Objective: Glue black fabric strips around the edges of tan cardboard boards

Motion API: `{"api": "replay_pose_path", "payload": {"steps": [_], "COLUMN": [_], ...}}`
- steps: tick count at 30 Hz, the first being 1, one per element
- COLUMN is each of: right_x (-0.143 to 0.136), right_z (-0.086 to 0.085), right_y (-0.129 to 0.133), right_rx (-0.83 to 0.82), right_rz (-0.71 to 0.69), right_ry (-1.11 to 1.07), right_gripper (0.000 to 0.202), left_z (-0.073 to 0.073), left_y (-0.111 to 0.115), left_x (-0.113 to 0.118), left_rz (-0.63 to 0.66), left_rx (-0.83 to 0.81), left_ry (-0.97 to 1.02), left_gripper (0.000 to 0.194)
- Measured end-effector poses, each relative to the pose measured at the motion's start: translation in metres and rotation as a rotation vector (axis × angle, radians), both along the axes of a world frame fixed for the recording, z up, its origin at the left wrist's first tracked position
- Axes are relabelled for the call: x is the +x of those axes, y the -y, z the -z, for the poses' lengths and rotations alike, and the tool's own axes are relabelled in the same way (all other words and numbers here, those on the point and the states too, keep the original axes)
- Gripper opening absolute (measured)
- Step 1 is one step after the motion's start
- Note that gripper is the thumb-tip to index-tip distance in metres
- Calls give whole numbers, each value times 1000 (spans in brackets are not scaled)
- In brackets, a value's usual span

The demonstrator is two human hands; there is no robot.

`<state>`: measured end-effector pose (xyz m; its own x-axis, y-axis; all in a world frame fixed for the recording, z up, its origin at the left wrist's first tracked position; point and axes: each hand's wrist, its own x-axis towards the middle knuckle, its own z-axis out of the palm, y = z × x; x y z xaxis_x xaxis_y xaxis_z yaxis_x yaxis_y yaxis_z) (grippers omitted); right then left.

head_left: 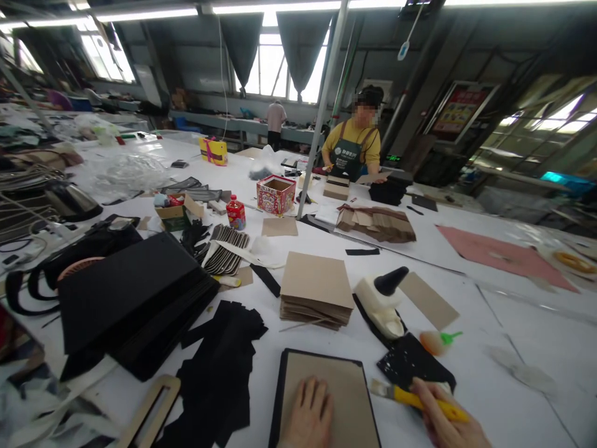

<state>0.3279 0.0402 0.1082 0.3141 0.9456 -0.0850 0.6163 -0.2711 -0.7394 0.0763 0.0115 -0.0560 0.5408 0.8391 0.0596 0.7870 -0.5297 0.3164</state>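
Observation:
My left hand (308,415) lies flat, fingers spread, on a brown cardboard panel (340,389) that sits on a black sheet at the table's near edge. My right hand (448,423) grips a yellow-handled brush (410,398), its bristle end pointing left toward the panel. Just beyond the brush lies a black glue-spattered pad (413,364). A white glue bottle with a black cone tip (382,302) rests on its side behind the pad. A stack of cardboard squares (317,289) stands beyond the panel.
A pile of black sheets (130,298) and black strips (224,367) fill the left. A person in a yellow shirt and apron (357,149) works across the white table (513,386). A metal pole (321,106), a patterned box (276,194) and a red bottle (236,213) stand mid-table.

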Motion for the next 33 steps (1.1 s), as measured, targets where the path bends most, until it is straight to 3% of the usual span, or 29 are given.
{"api": "replay_pose_path", "payload": {"steps": [7, 14, 18, 22, 29, 33], "right_x": [-78, -138, -154, -138, -56, -21], "right_z": [16, 20, 23, 31, 41, 41], "right_y": [4, -13, -26, -34, -26, -13], "right_rx": [-40, 18, -17, -22, 53, 97], "right_rz": [15, -294, -390, -387, -207, -121], "right_ry": [-440, -347, -307, -215, -10, 88], "right_gripper": [51, 38, 34, 35, 39, 41], "left_z": [5, 10, 10, 3, -13, -9], "left_y": [3, 4, 4, 3, -1, -3], "left_x": [-1, -3, -5, -7, -13, -13], "left_rz": [-4, -22, -31, -28, 8, 16], "left_rx": [69, 175, 285, 337, 387, 399], "left_ry": [17, 36, 50, 48, 25, 56], "left_gripper": [59, 65, 73, 65, 58, 57]}}
